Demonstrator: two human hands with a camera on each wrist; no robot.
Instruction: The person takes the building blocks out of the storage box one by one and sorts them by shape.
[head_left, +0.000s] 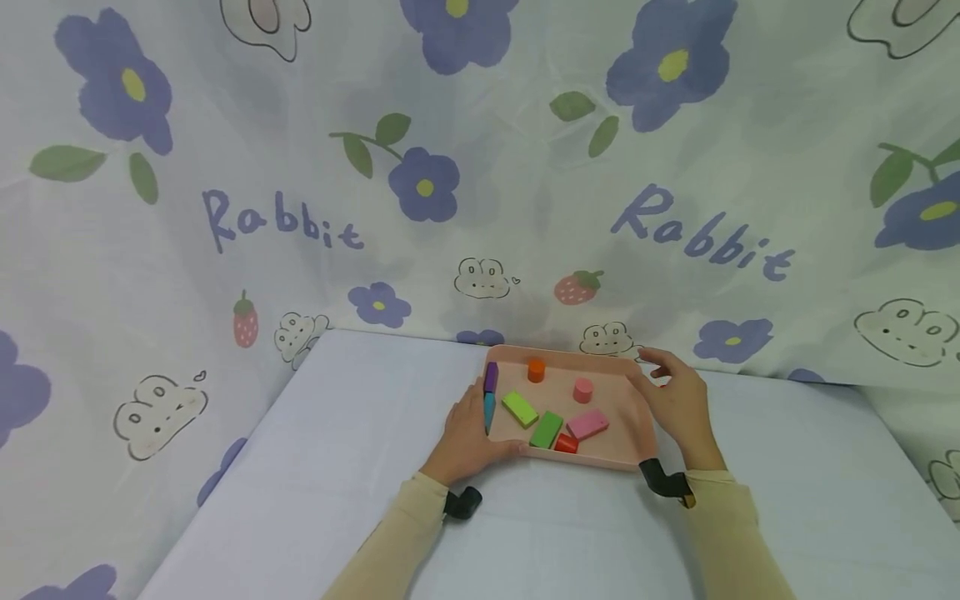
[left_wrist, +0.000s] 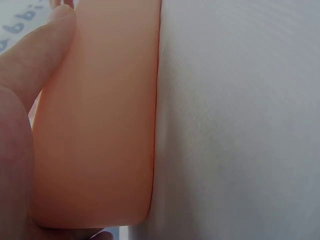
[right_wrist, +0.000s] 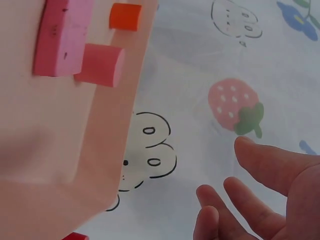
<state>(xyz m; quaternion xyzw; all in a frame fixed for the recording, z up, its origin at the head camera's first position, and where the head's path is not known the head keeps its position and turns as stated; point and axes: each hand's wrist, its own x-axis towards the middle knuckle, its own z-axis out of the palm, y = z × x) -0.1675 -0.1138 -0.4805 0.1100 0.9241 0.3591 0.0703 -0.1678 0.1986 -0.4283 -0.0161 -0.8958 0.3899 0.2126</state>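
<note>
A shallow pink tray (head_left: 622,433) lies on the white table with several coloured blocks in it. My left hand (head_left: 468,437) grips its near left corner, thumb along the front wall and fingers along the left side; the left wrist view shows the thumb (left_wrist: 40,55) at the tray wall (left_wrist: 100,125). Beside the tray's far right corner is my right hand (head_left: 678,404), fingers loosely bent and apart, holding nothing visible. Part of a red object (head_left: 663,383) shows behind that hand, outside the tray; the rest is hidden.
Inside the tray are an orange cylinder (head_left: 536,371), a pink cylinder (head_left: 582,390), a pink block (head_left: 588,425), a green block (head_left: 546,430), a yellow-green block (head_left: 520,409), a red block (head_left: 567,443), a purple block (head_left: 491,377) and a blue block (head_left: 490,412). Patterned cloth (head_left: 480,208) hangs behind.
</note>
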